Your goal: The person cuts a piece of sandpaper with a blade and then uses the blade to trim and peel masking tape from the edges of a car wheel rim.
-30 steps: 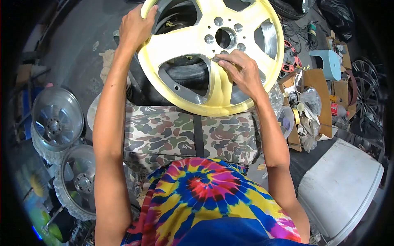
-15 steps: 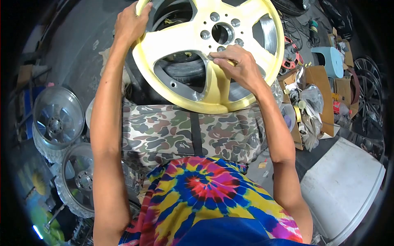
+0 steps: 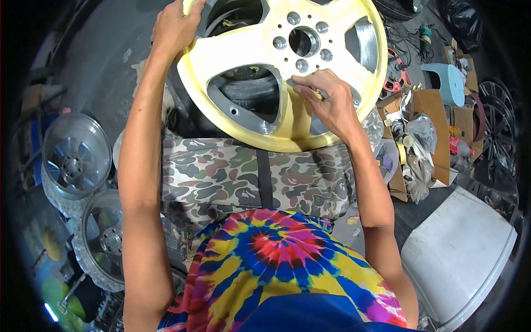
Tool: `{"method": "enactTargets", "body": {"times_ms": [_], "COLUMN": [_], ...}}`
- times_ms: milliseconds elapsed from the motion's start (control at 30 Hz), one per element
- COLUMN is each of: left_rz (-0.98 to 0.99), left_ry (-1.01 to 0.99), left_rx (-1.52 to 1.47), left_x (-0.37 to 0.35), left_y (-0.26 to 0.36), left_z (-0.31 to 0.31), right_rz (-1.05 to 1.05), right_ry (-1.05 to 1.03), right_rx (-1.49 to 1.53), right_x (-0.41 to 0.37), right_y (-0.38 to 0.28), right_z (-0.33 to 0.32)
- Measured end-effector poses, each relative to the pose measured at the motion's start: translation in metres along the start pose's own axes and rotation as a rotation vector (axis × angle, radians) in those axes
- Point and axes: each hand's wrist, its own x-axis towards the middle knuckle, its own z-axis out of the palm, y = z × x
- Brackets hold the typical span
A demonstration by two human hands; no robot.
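Note:
A wheel rim (image 3: 232, 52) coated in pale yellow leans over my lap, its five spokes and bolt holes facing me. My left hand (image 3: 176, 27) is closed around its upper left edge, thumb over the lip. Fingers bent and pinched, my right hand (image 3: 331, 99) presses at the top of the lower spoke, just below the centre hole. Between those fingers is a small, thin greyish piece that looks like sandpaper, mostly hidden by the hand. Bare grey metal shows along the inner edges of the spoke openings.
Camouflage cloth (image 3: 215, 177) covers my lap under the rim. Two bare metal rims (image 3: 77, 155) stand at the left. To the right are a cardboard box (image 3: 431, 133) of odds and ends, a light-blue stool (image 3: 445, 83), a white panel (image 3: 459, 249) and a dark wheel (image 3: 498, 130).
My right hand has shifted slightly right and down along the spoke, still pinched. My left hand keeps its hold on the rim, which sits almost the same.

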Motion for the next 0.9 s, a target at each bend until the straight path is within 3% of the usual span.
{"method": "enactTargets", "body": {"times_ms": [233, 300, 733, 833, 900], "left_rz": [-0.013, -0.017, -0.013, -0.042, 0.047], "left_ry": [0.022, 0.012, 0.022, -0.01, 0.009], "left_rx": [0.046, 0.029, 0.019, -0.04, -0.058], "left_x": [-0.001, 0.003, 0.004, 0.004, 0.004], "left_y": [0.001, -0.006, -0.007, -0.007, -0.011], "left_z": [0.001, 0.003, 0.005, 0.002, 0.004], "right_rz": [-0.036, 0.209, -0.051, 0.038, 0.124], "right_ry": [-0.013, 0.03, 0.172, 0.168, 0.185], "right_rx": [-0.035, 0.137, -0.093, -0.132, -0.066], "right_x": [0.0, -0.004, -0.02, -0.032, -0.042], "right_y": [-0.009, -0.012, -0.024, -0.034, -0.039], "right_z": [0.009, 0.005, 0.033, 0.032, 0.028]}}
